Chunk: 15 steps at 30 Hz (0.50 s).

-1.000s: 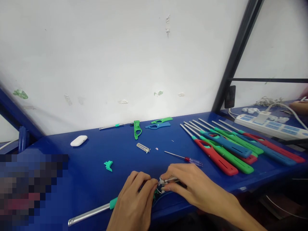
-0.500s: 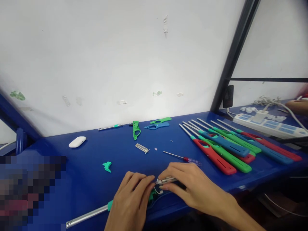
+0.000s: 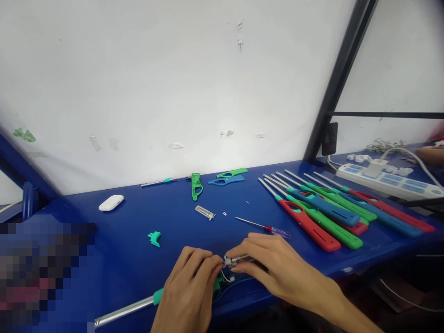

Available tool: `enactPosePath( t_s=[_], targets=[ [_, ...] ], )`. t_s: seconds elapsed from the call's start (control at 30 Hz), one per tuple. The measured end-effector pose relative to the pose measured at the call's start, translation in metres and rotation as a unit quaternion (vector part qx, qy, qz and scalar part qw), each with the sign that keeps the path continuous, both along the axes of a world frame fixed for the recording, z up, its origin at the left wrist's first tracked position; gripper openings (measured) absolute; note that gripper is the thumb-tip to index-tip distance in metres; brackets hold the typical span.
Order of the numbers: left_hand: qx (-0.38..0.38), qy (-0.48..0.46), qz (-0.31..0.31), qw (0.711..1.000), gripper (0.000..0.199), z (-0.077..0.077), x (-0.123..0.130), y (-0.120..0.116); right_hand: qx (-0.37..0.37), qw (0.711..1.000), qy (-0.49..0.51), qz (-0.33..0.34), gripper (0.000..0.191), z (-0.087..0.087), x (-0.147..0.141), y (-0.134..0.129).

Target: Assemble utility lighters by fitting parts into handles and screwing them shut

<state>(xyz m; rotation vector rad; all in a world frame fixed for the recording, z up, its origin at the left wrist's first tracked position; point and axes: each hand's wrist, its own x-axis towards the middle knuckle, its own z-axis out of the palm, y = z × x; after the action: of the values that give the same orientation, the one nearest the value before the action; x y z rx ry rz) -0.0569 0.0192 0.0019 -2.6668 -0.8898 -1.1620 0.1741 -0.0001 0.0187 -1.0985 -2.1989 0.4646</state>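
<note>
My right hand (image 3: 274, 263) pinches a clear fuel tank (image 3: 237, 261) with a metal valve end, lying nearly level between thumb and fingers. My left hand (image 3: 192, 282) is closed, its fingertips pressed together at the tank's valve end; what they grip there is too small to make out. Beneath both hands lies an opened long-nosed lighter (image 3: 128, 312), its silver tube and teal collar pointing left. Part of its blue shell and a thin white wire show between the hands; the left hand hides the rest.
A teal trigger piece (image 3: 154, 239), another clear fuel tank (image 3: 205, 212) and a screwdriver (image 3: 267, 228) lie beyond my hands. Several assembled lighters (image 3: 319, 208) are at right. Shell halves (image 3: 196, 186), a white earbud case (image 3: 111, 202) and a power strip (image 3: 385, 178) stand farther off.
The fuel tank's valve end has shifted slightly left and turned a little in my right fingers. My left hand has barely moved and stays at the valve end.
</note>
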Motion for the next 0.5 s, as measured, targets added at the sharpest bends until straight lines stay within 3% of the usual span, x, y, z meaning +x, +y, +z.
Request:
enactPosePath(
  t_s=[0.27, 0.5],
  targets=[
    [0.023, 0.006, 0.032, 0.999, 0.022, -0.003, -0.006, -0.003, 0.051, 0.995, -0.056, -0.058, 0.022, 0.001, 0.003, -0.002],
    [0.053, 0.06, 0.065, 0.995, 0.024, -0.013, -0.013, -0.014, 0.035, 0.995, -0.082, -0.051, 0.027, -0.001, 0.007, -0.003]
  ],
)
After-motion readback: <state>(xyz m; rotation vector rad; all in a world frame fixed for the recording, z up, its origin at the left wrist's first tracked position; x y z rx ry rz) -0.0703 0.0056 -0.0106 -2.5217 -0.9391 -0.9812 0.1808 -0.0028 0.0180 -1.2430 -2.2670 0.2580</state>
